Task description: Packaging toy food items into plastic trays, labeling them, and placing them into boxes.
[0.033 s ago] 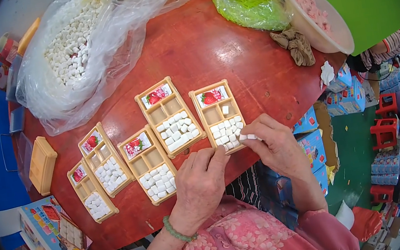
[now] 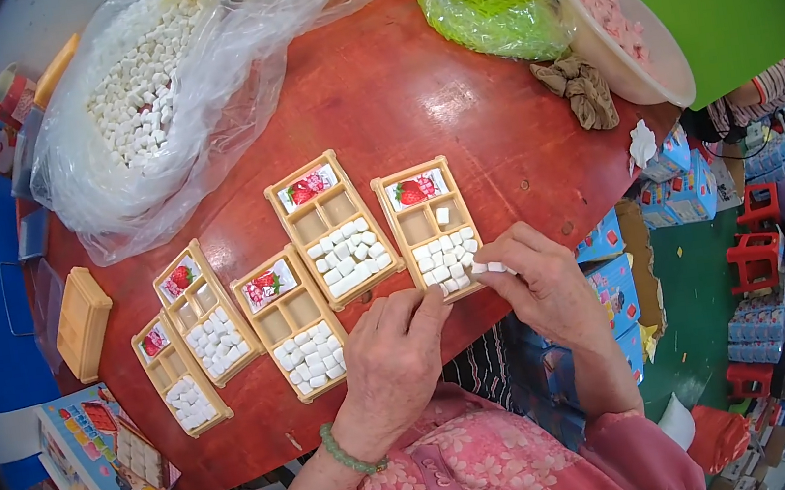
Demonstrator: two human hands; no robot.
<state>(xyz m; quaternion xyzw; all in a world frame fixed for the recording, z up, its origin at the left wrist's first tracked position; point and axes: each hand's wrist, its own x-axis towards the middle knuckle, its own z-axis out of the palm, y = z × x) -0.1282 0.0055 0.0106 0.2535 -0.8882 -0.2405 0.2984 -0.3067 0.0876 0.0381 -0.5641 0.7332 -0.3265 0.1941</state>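
Observation:
Small white marshmallow pieces [image 2: 493, 268] show between the pinched thumb and fingers of my right hand [image 2: 549, 286], just off the near right corner of a tan compartment tray [image 2: 408, 235]. At that tray's near left corner are the closed fingertips of my left hand [image 2: 394, 349], their undersides hidden. The tray holds a strawberry-printed packet [image 2: 416, 189] at its far end, a lone white marshmallow [image 2: 442, 216] in a small middle compartment, and many more in the near one. Similar filled trays stand to the left, including one tray [image 2: 292, 310] beside my left hand.
A clear plastic bag [image 2: 227, 118] of white marshmallows lies far left on the red table [image 2: 361, 81]. Far right are a bag of green pieces [image 2: 490, 9], a bowl of pink pieces [image 2: 664, 85] and a knotted brown cloth [image 2: 581, 91]. An empty tan tray [image 2: 84, 323] lies left, above a printed box [image 2: 108, 456].
My right hand has shifted very slightly to the right with the white marshmallow pieces in its pinch. My left hand and the trays look the same.

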